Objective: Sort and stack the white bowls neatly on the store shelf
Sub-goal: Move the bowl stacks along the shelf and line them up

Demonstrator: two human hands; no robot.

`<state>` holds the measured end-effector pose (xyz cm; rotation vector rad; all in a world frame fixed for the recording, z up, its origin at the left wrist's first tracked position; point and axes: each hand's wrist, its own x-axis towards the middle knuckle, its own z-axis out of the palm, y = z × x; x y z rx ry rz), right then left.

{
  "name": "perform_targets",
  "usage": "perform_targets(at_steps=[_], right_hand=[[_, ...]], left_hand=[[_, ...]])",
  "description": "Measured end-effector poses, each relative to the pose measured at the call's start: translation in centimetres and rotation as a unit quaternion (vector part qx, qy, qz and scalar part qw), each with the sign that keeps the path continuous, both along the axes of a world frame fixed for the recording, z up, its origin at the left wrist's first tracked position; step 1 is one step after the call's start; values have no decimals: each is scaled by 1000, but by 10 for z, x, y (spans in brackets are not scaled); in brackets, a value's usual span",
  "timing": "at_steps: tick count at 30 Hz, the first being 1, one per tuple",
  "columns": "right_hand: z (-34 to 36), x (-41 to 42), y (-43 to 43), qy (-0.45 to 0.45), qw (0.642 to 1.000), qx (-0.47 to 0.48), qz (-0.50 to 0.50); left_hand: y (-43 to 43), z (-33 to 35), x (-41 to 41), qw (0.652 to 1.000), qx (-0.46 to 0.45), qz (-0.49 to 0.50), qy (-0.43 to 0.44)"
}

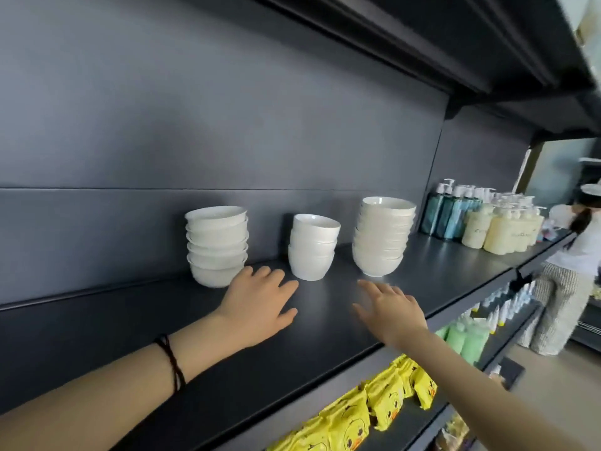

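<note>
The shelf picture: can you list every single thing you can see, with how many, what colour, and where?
Bowl stacks: three, white; left stack, middle stack and right stack stand on the shelf; the middle is shortest.
Shelf: one, dark grey, across the middle.
Teal pump bottles: several, far right on the shelf.
Pale yellow pump bottles: several, in front of the teal ones.
Yellow duck packets: many, shelf below.
Green bottles: a few, lower shelf, right.
Another person: one, light clothes, far right.
Wrist band: dark, left wrist.
Left hand: open, before the left stack.
Right hand: open, before the right stack.
</note>
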<state>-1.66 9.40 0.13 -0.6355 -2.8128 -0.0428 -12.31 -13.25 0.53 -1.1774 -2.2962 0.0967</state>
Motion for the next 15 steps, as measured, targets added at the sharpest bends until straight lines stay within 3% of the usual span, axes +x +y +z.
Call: perform_targets(at_steps=[9, 15], right_hand=[[-4, -26, 116, 22, 995, -81, -47], [-8, -48, 188, 106, 959, -260, 20]], left_hand=[[118, 9, -27, 998, -1, -62, -19], [182, 10, -34, 966, 129, -80, -211]])
